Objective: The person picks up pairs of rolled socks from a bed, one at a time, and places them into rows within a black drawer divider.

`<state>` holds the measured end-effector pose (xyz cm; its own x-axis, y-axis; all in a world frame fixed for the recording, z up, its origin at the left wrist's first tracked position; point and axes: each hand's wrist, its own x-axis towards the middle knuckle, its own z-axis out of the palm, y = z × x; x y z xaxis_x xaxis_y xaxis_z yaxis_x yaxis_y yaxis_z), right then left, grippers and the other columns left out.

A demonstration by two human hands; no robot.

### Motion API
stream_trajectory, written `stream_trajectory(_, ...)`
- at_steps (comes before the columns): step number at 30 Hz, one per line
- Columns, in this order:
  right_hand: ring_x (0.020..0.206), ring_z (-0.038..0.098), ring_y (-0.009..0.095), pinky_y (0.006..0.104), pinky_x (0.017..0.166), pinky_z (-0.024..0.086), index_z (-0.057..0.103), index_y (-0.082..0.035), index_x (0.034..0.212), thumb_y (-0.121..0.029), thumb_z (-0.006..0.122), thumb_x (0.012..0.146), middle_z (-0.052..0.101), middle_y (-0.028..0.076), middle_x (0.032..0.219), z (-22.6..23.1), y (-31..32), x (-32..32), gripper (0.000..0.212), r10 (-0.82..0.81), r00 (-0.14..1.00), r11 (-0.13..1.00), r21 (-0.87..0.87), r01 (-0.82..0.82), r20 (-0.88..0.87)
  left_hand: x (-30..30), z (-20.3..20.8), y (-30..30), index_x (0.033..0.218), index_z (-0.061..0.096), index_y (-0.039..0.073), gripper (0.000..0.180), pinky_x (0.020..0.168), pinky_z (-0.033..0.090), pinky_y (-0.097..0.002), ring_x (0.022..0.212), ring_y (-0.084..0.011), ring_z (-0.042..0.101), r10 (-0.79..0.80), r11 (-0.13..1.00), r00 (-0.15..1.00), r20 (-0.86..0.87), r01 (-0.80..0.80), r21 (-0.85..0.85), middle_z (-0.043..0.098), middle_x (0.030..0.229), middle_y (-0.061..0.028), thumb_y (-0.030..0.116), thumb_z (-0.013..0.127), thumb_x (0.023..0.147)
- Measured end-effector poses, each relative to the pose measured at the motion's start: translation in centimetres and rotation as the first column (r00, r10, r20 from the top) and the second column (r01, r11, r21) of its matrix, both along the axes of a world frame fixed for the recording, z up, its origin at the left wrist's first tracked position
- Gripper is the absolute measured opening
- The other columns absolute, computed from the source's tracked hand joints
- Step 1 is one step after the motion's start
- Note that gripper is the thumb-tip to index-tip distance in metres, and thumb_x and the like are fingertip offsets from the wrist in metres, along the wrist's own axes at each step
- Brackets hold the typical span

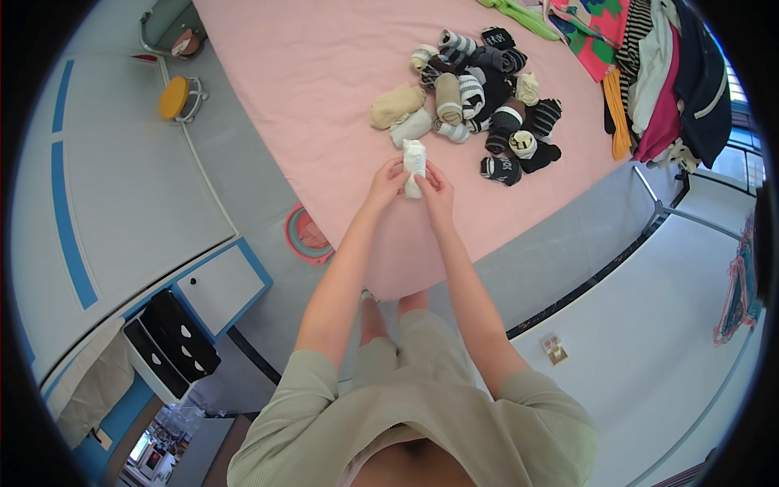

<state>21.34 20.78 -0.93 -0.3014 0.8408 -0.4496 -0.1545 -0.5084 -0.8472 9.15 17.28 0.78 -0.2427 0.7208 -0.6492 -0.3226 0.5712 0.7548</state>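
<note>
A pair of white socks [415,160], folded into a narrow bundle, is held between both hands above the near part of the bed. My left hand [386,185] pinches its left side. On its right side, the fingers and thumb of my right hand [436,190] are closed on it. Just beyond lie a rolled beige sock bundle [398,106] and a pale grey one [411,127]. Farther right spreads a pile of rolled socks [485,93] in black, grey, white and brown. A dark rolled sock [501,170] lies at the pile's near edge.
A pink sheet [324,97] covers the bed. Colourful clothes [649,81] are heaped at its far right. A pink and grey basin [308,235] stands on the floor by the left edge. A yellow stool [174,98] and a white cabinet [219,284] are on the left.
</note>
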Motion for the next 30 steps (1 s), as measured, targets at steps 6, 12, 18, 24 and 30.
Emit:
stream_trajectory(6, 0.097, 0.059, 0.015, 0.0255, 0.08, 0.048, 0.047, 0.002, 0.125, -0.003, 0.063, 0.08, 0.062, 0.013, 0.108, 5.7, -1.9, -1.8, 0.047, 0.231, 0.969, 0.966, -0.1, -0.239, -0.091, -2.6, 4.4, -5.2, 0.131, 0.042, 0.006, 0.046, 0.08, 0.048, -0.0291, 0.098, -0.0142, 0.058, 0.173, 0.982, 0.975, 0.141, -0.181, 0.044, 0.059, 0.112, -0.0078, 0.019, 0.055, 0.089)
stream_trajectory(12, 0.098, 0.059, 0.014, 0.0257, 0.081, 0.047, 0.047, 0.0, 0.125, -0.004, 0.064, 0.08, 0.061, 0.013, 0.11, 9.2, -4.6, -4.2, 0.048, 0.408, 0.909, 0.904, -0.099, -0.416, -0.089, -4.2, 7.9, -10.4, 0.133, 0.038, 0.002, 0.049, 0.084, 0.048, -0.0289, 0.102, -0.015, 0.057, 0.275, 0.952, 0.952, 0.135, -0.289, 0.101, 0.058, 0.114, -0.0085, 0.017, 0.054, 0.089)
stream_trajectory(18, 0.096, 0.059, 0.013, 0.0262, 0.081, 0.048, 0.049, 0.0, 0.124, -0.006, 0.065, 0.08, 0.062, 0.013, 0.109, 11.3, -8.5, -7.0, 0.048, 0.552, 0.825, 0.826, -0.055, -0.561, -0.119, -5.9, 10.8, -16.4, 0.133, 0.04, 0.002, 0.049, 0.085, 0.048, -0.0271, 0.101, -0.0143, 0.058, 0.395, 0.9, 0.907, 0.146, -0.414, 0.138, 0.058, 0.114, -0.0068, 0.018, 0.055, 0.089)
stream_trajectory(24, 0.09, 0.061, 0.013, 0.0262, 0.078, 0.048, 0.049, 0.0, 0.124, -0.008, 0.067, 0.079, 0.063, 0.011, 0.105, 13.9, -13.4, -10.3, 0.049, 0.697, 0.711, 0.711, -0.034, -0.702, -0.094, -7.3, 12.5, -22.7, 0.128, 0.044, 0.002, 0.045, 0.082, 0.048, -0.0265, 0.099, -0.0126, 0.058, 0.513, 0.831, 0.835, 0.2, -0.541, 0.126, 0.059, 0.112, -0.0062, 0.017, 0.057, 0.088)
stream_trajectory(30, 0.084, 0.061, 0.011, 0.0257, 0.075, 0.048, 0.05, -0.002, 0.125, -0.01, 0.067, 0.079, 0.063, 0.008, 0.1, 14.4, -18.4, -13.2, 0.049, 0.775, 0.624, 0.623, -0.043, -0.781, -0.099, -9.0, 14.8, -28.6, 0.118, 0.046, 0.004, 0.037, 0.077, 0.048, -0.0258, 0.097, -0.0106, 0.058, 0.61, 0.758, 0.784, 0.114, -0.619, 0.206, 0.061, 0.109, -0.0054, 0.016, 0.06, 0.086)
